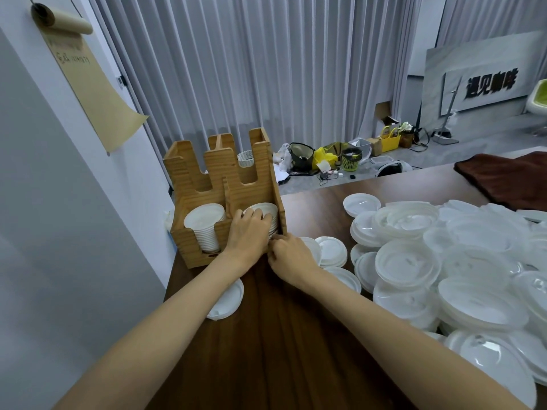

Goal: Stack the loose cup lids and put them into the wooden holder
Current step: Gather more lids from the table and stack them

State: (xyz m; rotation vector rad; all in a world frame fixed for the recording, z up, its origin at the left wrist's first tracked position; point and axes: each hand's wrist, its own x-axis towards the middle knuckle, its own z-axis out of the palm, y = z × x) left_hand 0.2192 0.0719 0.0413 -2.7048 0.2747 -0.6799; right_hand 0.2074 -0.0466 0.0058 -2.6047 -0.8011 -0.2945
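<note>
at frame centre the left hand [248,232] grips the lid stack [264,209] in the wooden holder [207,173]; the right hand [288,252] curls at its lower edge, grip unclear.

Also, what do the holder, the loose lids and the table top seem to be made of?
The holder looks like light, matte wood, perhaps plywood: grain lines show on its panels. The loose lids seem thin white plastic, slightly glossy, some translucent. The table top is dark wood or a wood-look veneer with streaky grain; I cannot tell which.

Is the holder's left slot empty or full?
Not empty: a lid stack sits in the holder's left slot, rising above its front wall.
</note>
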